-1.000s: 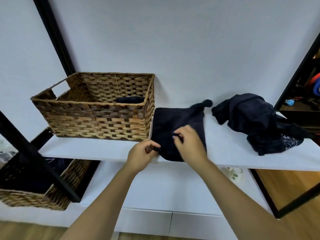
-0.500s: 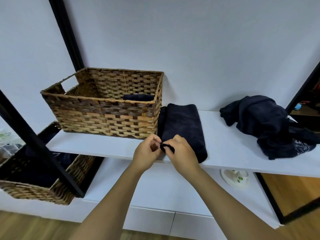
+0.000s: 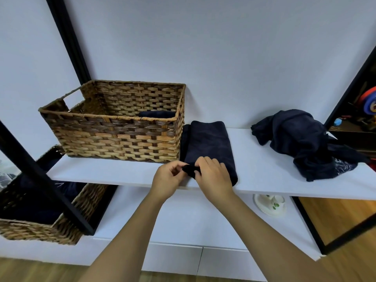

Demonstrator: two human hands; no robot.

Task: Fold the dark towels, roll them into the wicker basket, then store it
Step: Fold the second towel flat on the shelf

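Note:
A folded dark towel (image 3: 209, 142) lies as a long strip on the white shelf (image 3: 264, 174), just right of the wicker basket (image 3: 114, 137). My left hand (image 3: 167, 179) and my right hand (image 3: 213, 176) both pinch the strip's near end, which is curled up into the start of a roll between them. Inside the basket, the top of a rolled dark towel (image 3: 156, 114) shows at its right end. A heap of unfolded dark towels (image 3: 305, 143) sits farther right on the shelf.
A second wicker basket (image 3: 40, 216) with dark cloth stands on the lower level at left. Black frame posts (image 3: 67, 39) cross the left side and another stands at right (image 3: 350, 86). A white dish (image 3: 269, 204) lies under the shelf.
The towel went from a spread square with a loose far corner to a narrow folded strip. Both hands now pinch its near end, which has begun to curl up.

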